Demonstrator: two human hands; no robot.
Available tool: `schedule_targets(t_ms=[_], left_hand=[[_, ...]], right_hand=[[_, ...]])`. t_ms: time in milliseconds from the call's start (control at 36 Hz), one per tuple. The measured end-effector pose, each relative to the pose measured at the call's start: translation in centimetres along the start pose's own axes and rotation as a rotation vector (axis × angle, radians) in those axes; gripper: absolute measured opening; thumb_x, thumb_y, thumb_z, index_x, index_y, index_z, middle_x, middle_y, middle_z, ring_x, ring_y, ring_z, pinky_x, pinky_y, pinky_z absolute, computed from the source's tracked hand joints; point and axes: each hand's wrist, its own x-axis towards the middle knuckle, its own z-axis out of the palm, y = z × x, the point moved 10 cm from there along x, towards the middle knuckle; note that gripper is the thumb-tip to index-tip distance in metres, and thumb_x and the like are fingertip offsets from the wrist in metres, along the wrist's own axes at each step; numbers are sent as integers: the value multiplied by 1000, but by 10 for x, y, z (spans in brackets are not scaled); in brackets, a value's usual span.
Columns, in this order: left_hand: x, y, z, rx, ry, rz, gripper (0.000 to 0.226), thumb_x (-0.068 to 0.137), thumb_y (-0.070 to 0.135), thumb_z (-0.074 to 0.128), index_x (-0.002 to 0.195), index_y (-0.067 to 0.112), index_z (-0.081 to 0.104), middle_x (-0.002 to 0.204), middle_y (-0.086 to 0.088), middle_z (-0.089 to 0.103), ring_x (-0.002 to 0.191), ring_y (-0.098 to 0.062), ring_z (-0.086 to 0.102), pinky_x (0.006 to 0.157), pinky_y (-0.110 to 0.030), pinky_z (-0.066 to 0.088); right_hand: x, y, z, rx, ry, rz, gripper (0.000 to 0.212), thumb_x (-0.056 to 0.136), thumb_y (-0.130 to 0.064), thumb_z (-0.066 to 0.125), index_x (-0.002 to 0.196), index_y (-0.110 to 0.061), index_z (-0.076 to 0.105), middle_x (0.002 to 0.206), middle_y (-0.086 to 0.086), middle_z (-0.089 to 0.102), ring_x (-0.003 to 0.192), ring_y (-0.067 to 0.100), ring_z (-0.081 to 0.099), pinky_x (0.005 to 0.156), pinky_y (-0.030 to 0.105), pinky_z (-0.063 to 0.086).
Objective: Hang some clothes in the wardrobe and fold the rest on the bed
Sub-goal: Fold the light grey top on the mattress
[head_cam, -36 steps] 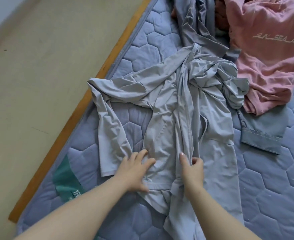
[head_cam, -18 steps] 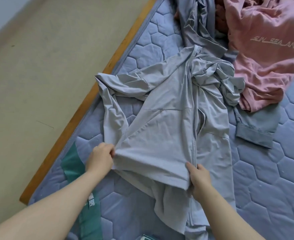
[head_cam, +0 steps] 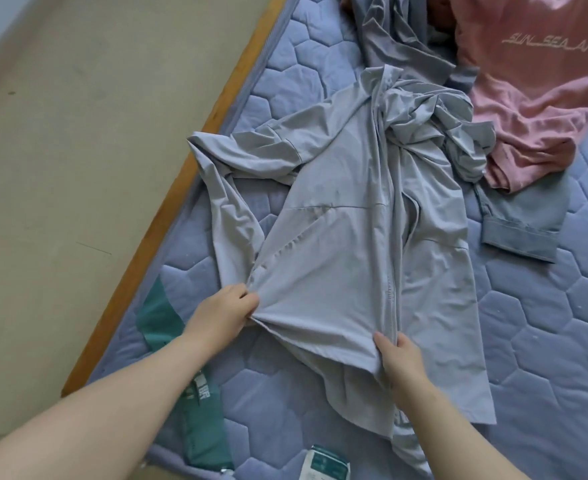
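A light grey zip jacket (head_cam: 348,216) lies spread on the blue quilted mattress (head_cam: 545,341), collar end away from me. My left hand (head_cam: 221,315) pinches the hem corner of its left front panel. My right hand (head_cam: 398,358) grips the same hem beside the zip line. Between the two hands the panel is stretched flat and slightly lifted. One sleeve (head_cam: 226,216) trails to the left near the mattress edge, and the hood bunches at the far right of the jacket.
A pink printed top (head_cam: 535,81) lies at the back right, over a blue-grey garment with a cuffed end (head_cam: 521,237). Another grey garment (head_cam: 393,39) is at the back. A green label strip (head_cam: 199,410) crosses the mattress. The wooden bed edge (head_cam: 167,216) borders beige floor (head_cam: 60,168).
My hands went from pressing on the crumpled jacket front to gripping its hem. They pulled the left panel open and flat, moving left and toward me.
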Motion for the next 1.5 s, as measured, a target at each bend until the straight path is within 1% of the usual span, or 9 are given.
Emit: schedule_targets(t_ms=[222,417,472,556,667,778,917,1111,1500], left_hand=[[-50,-56,1,-45,-123,-78,39,60,4,62,68,21,28,56,1,41,36,-20,40,39,-20,8],[-65,-97,23,-355,-230,-578,28,80,0,53,74,27,48,91,0,55,86,-18,53,72,-27,39],[-66,-103,22,-542,-103,-729,21,80,5,59,90,19,48,102,-5,51,88,-20,50,77,-30,40],[-63,-95,34,-742,-146,-812,49,78,18,72,114,19,38,110,-4,47,98,-19,50,81,-28,41],[-57,-78,43,-687,-349,-737,18,82,20,68,91,20,52,91,-1,60,85,-19,56,65,-26,42],[-65,-79,42,-981,-235,-865,4,86,19,67,84,20,63,84,2,66,77,-16,59,65,-28,47],[-81,-87,42,-1406,-103,-1036,12,87,9,61,99,7,61,93,-13,67,81,-27,62,75,-37,51],[-82,-92,23,-1058,-139,-950,10,86,12,66,93,11,59,96,-10,66,87,-28,62,80,-37,50],[-125,-75,26,-860,-272,-1014,38,89,25,63,121,5,55,91,-1,57,78,-16,52,66,-27,40]], right_hand=[[-27,24,51,-144,-131,39,14,95,-11,49,87,-3,58,72,7,54,64,21,50,53,27,35],[-19,61,67,-219,-91,161,30,93,-18,52,101,10,61,101,27,63,84,33,59,70,40,45],[-21,68,63,-144,-33,211,33,93,-21,54,99,11,61,100,26,64,88,36,59,76,44,47],[-31,80,56,65,88,355,47,90,-28,61,118,9,55,113,23,58,107,41,54,90,47,45],[-69,103,99,628,-37,749,59,88,-33,63,136,-8,40,139,19,43,123,36,48,92,41,43],[-84,99,113,910,-25,782,55,89,-30,62,135,-6,44,140,12,44,131,26,42,109,35,33],[-67,97,116,1220,-79,643,9,93,-18,54,88,-14,60,104,0,58,86,16,53,99,25,34],[-55,91,107,871,-169,427,16,87,-16,63,102,-15,59,96,4,65,82,17,58,61,24,41],[-86,127,89,465,-126,350,22,90,-10,62,110,-5,56,81,4,60,62,18,49,47,24,41]])
